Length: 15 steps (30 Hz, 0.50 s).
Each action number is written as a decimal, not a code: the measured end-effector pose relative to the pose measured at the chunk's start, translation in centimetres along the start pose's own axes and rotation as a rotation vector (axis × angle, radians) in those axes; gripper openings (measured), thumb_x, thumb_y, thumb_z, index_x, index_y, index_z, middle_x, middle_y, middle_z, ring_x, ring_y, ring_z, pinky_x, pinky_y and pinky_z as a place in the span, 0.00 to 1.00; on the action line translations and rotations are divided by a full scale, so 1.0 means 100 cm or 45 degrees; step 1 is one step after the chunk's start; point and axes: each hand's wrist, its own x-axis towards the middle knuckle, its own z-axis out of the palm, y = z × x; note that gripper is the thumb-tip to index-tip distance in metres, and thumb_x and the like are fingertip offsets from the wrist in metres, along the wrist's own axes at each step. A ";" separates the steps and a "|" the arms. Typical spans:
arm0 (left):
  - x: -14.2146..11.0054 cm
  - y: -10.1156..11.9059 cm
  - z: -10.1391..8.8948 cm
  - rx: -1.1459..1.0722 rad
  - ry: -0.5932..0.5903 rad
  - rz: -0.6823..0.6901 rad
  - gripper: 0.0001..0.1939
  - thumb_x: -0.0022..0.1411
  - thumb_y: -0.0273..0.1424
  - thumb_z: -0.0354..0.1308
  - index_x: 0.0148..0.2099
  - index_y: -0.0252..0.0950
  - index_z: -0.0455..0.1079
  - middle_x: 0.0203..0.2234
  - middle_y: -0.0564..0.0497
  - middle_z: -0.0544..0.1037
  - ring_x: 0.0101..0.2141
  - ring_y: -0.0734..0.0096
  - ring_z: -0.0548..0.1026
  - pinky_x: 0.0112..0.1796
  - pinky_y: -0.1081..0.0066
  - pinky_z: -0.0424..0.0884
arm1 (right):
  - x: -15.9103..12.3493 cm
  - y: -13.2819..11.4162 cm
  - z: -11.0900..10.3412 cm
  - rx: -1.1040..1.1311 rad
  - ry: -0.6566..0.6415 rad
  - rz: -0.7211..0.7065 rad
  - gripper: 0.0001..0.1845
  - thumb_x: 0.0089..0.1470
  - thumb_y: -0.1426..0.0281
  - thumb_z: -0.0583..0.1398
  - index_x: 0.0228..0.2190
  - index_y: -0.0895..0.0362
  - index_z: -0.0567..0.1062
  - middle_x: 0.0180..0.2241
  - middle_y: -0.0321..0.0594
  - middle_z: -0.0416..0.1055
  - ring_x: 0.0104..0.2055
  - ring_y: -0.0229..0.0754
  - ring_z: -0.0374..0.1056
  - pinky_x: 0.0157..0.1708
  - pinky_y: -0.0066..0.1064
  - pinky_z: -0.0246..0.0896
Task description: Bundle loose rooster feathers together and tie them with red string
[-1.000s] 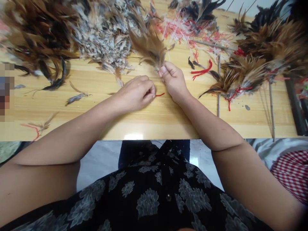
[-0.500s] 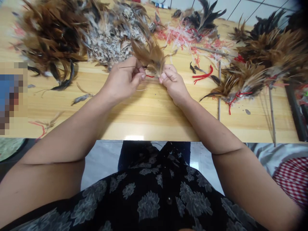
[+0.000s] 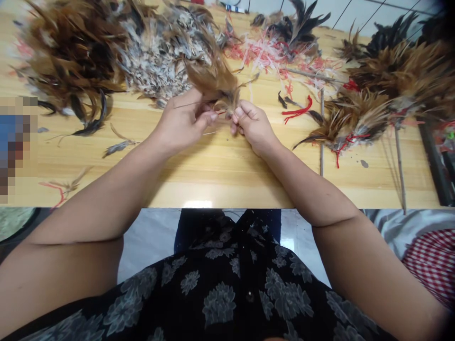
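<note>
Over the wooden table, my right hand (image 3: 253,127) pinches the base of a bunch of brown feathers (image 3: 213,78), whose tips fan up and to the left. My left hand (image 3: 186,121) is closed just left of the bunch, thumb against fingers. From its fingertips a short red string (image 3: 221,112) runs to the feather base. A thin dark shaft (image 3: 186,104) sticks out across the left knuckles. My fingers hide part of the string and the feather ends.
Behind my hands lie a brown feather heap (image 3: 74,52), a grey-white feather pile (image 3: 156,61) and tangled pink-white strings (image 3: 261,49). Cut red strings (image 3: 298,110) lie right of me. Further right are feather bundles tied with red string (image 3: 350,118) and thin sticks (image 3: 400,170).
The feather bunch has tipped slightly left and lower between my hands. My right hand has shifted a little left; the red stretch between the hands looks shorter.
</note>
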 end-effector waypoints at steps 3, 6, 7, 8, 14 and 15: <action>0.000 -0.009 0.002 0.043 0.000 -0.018 0.11 0.66 0.37 0.85 0.41 0.43 0.85 0.35 0.50 0.84 0.49 0.47 0.82 0.56 0.57 0.73 | 0.005 0.012 -0.001 -0.016 0.067 0.002 0.33 0.82 0.38 0.62 0.34 0.49 0.69 0.32 0.32 0.72 0.32 0.37 0.70 0.39 0.30 0.75; -0.002 -0.011 0.003 0.030 -0.039 0.028 0.12 0.70 0.36 0.83 0.37 0.45 0.83 0.30 0.51 0.81 0.50 0.47 0.82 0.53 0.58 0.74 | 0.008 0.017 -0.006 -0.156 0.132 -0.064 0.30 0.86 0.45 0.59 0.34 0.50 0.69 0.36 0.35 0.73 0.39 0.40 0.74 0.47 0.34 0.79; -0.003 -0.011 0.003 0.049 -0.047 0.052 0.12 0.71 0.36 0.82 0.37 0.46 0.83 0.30 0.51 0.80 0.51 0.46 0.82 0.53 0.58 0.75 | 0.009 0.015 -0.007 -0.240 0.150 -0.082 0.28 0.87 0.50 0.59 0.33 0.50 0.69 0.38 0.37 0.74 0.43 0.43 0.76 0.51 0.37 0.80; -0.004 -0.011 0.004 0.077 -0.056 0.078 0.12 0.72 0.36 0.81 0.37 0.47 0.82 0.29 0.50 0.80 0.51 0.46 0.82 0.54 0.58 0.75 | 0.008 0.012 -0.009 -0.340 0.163 -0.085 0.26 0.87 0.54 0.59 0.32 0.50 0.69 0.39 0.39 0.75 0.47 0.46 0.77 0.56 0.40 0.80; -0.009 -0.002 0.014 0.315 -0.059 0.229 0.10 0.73 0.35 0.76 0.39 0.47 0.79 0.34 0.47 0.81 0.54 0.43 0.83 0.66 0.52 0.74 | -0.005 -0.007 -0.010 -0.831 0.209 -0.073 0.14 0.75 0.72 0.61 0.34 0.50 0.70 0.47 0.44 0.79 0.46 0.50 0.73 0.49 0.42 0.71; -0.011 0.002 0.016 0.330 -0.054 0.219 0.10 0.73 0.35 0.76 0.39 0.47 0.79 0.36 0.46 0.82 0.56 0.42 0.83 0.67 0.52 0.74 | -0.006 -0.005 -0.009 -0.824 0.203 -0.151 0.12 0.75 0.72 0.61 0.35 0.50 0.71 0.46 0.43 0.78 0.44 0.49 0.73 0.48 0.40 0.70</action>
